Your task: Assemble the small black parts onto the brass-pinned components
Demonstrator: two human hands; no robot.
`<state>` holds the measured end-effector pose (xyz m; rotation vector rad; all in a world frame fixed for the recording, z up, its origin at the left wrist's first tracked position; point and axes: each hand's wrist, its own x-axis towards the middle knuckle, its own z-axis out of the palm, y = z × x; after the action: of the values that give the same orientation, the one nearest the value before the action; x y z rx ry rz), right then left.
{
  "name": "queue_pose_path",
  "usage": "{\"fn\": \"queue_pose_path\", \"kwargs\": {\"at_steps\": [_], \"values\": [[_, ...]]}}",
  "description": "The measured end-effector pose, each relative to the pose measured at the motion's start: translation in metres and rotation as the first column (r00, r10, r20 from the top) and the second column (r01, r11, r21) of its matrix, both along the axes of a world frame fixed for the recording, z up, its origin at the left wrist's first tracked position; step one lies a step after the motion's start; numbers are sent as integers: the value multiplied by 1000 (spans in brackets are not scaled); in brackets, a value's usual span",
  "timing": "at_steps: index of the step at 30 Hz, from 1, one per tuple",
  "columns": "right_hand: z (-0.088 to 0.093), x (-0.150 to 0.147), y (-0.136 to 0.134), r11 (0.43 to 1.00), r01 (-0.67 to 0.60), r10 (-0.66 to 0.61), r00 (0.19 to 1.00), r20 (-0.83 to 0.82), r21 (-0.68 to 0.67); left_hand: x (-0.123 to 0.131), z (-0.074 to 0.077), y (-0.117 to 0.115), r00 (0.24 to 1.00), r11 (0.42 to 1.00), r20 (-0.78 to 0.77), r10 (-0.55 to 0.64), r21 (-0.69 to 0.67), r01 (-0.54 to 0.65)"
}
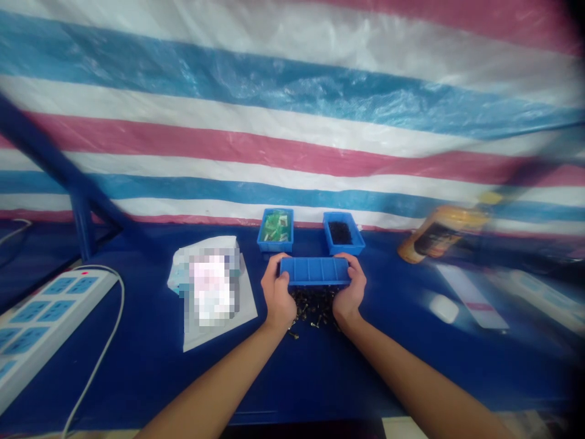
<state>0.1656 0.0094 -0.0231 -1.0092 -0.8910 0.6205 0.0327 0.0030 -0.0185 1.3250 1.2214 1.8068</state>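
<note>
Two forearms [214, 384] extend over the blue table [311, 378] toward a loose heap of small dark fasteners [315, 308], some with a brassy glint and a few strays at its near edge. Just above and beyond the heap, the left hand [278, 296] and the right hand [351, 292] are closed on opposite ends of a blue bin [315, 271], its long ribbed face toward the viewer; whether anything is inside cannot be seen. For good control, both ends should be kept level, thumbs and fingers pressing evenly so neither side dips. Any tilt is best slow and low, since pieces like these would probably scatter. The wrists are close to the fasteners, so small motions suit. To the left lies a white sheet [245, 299], partly blurred out; to the right, a white case [444, 308] and a pale flat slab [473, 299]. Farther back stand a tray of green packets [275, 247] and a tray of dark bits [346, 249], with a blurred bottle [439, 235] off to the right and a striped tarp [283, 143] behind everything
</note>
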Motion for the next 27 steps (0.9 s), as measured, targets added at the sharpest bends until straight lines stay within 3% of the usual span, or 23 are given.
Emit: {"fn": "queue_pose_path", "kwargs": {"at_steps": [9, 18, 27], "values": [[7, 0, -3, 1000, -13, 13, 1000, 2, -16, 0, 3, -2, 1000, 998, -8, -3, 58, 3], [11, 0, -5, 994, -46, 48, 999, -24, 95, 0, 5, -5, 999, 988, -30, -26, 151, 30], [9, 1, -5, 993, -50, 52, 999, -10, 110, -1, 4, -6, 998, 987, -52, -29, 154, 37]]}}
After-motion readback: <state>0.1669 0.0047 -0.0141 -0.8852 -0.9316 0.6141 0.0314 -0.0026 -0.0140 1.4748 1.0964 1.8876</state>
